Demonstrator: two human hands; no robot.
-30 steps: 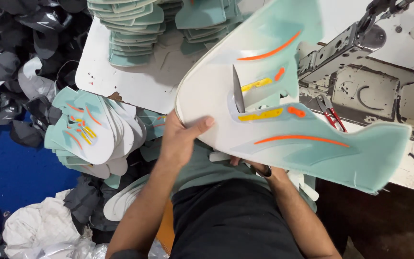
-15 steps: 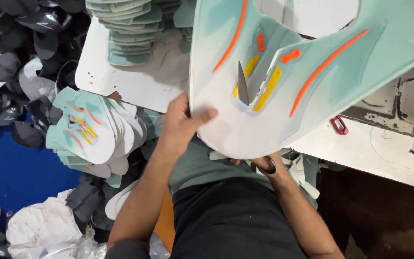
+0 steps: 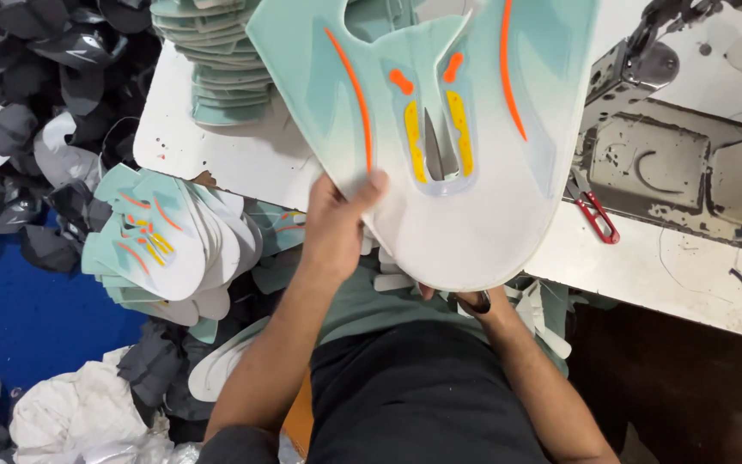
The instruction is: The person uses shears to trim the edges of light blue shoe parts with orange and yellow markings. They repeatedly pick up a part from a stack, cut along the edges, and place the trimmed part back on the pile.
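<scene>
The left hand [image 3: 337, 225] is reaching up from a bent arm, and its fingers [image 3: 369, 185] are pinching the near left edge of the big shoe piece [image 3: 440, 137], thumb on top. The right hand [image 3: 465, 299] is staying low, under the near rounded edge of the shoe piece. Most of this hand is hiding behind the piece, so I cannot tell how its fingers are sitting. A small dark thing is showing by that hand, too small to make out.

The shoe piece is being held up in front of the body, over the near edge of the white worktop [image 3: 216, 146]. Its top is running out of the picture. It is white near the hands and turning light green farther up. It is showing two long orange lines, two small orange spots, two yellow bars and a slit in the middle.

To the left, a pile of the same pieces [image 3: 165, 249] is lying low. Farther off, a green stack [image 3: 216, 69] is sitting on the worktop. To the right, red scissors [image 3: 596, 216] are lying by a sewing machine [image 3: 672, 146].
</scene>
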